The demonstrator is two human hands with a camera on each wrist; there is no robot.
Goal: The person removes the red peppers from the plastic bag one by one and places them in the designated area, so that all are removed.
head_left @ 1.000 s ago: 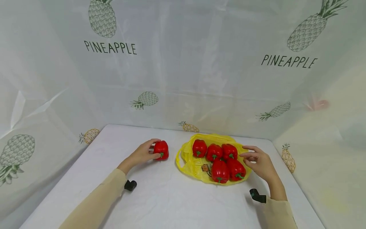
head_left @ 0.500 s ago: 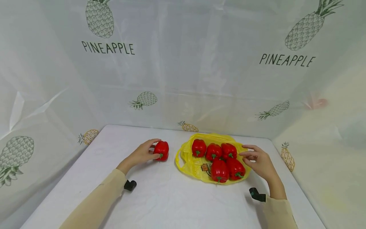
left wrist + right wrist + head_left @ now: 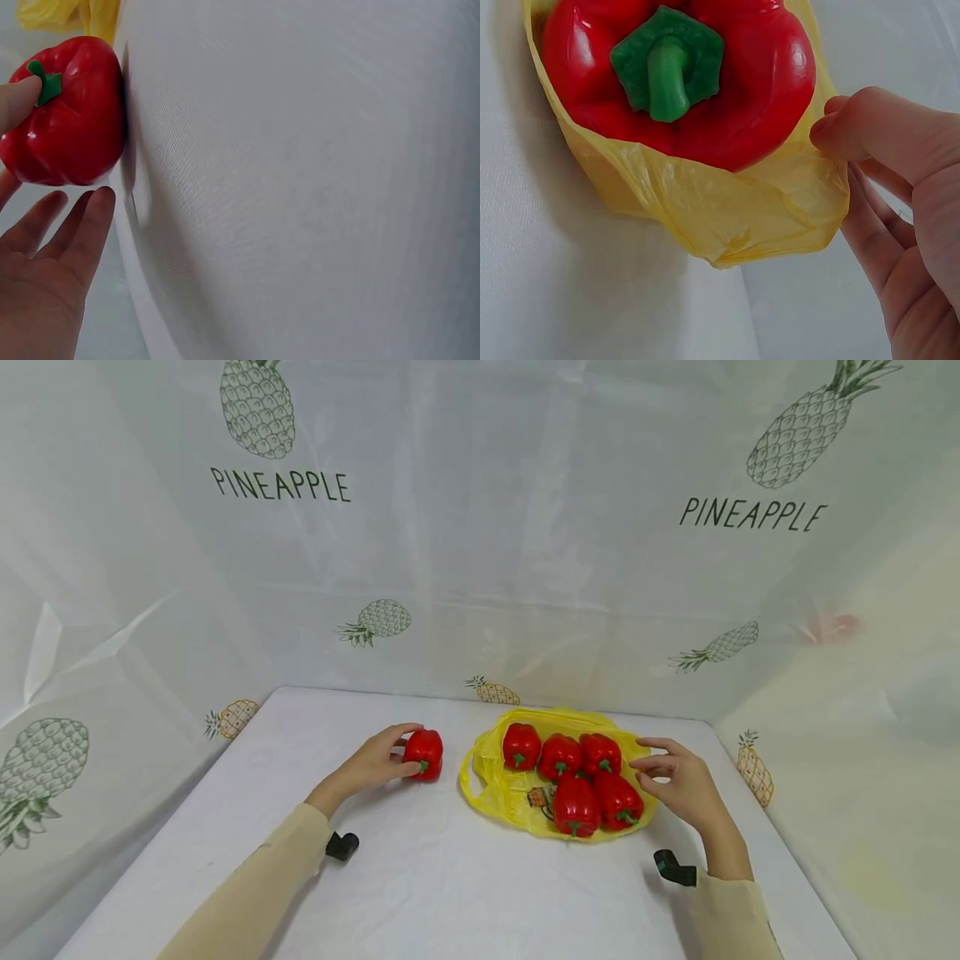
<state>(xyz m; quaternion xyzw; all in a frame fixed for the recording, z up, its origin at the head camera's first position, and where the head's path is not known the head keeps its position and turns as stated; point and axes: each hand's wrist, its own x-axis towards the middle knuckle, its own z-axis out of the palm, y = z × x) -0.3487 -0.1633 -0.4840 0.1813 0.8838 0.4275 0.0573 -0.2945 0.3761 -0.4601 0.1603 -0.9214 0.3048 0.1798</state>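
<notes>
My left hand (image 3: pixel 377 760) holds a red bell pepper (image 3: pixel 425 755) on the table, left of a yellow plastic bag (image 3: pixel 517 802). In the left wrist view the thumb lies against the green stem of this bell pepper (image 3: pixel 79 120), and some fingers stretch out below it, apart from it. At the right side of the bag my right hand (image 3: pixel 684 785) pinches the bag's rim between thumb and fingers. The right wrist view shows the thin yellow bag (image 3: pixel 742 210) drawn toward these fingertips, close beside a bell pepper (image 3: pixel 765 82) with a thick green stem.
Several red bell peppers (image 3: pixel 577 806) lie together in the spread bag, whose loop handle (image 3: pixel 468 781) points left. A white cloth covers the table (image 3: pixel 450 893). Behind it hangs a pale curtain (image 3: pixel 480 527) printed with pineapples. Black wrist cameras (image 3: pixel 343 847) sit at both sleeves.
The view shifts very slightly. Both hands, the held bell pepper and the bag stay practically where they were.
</notes>
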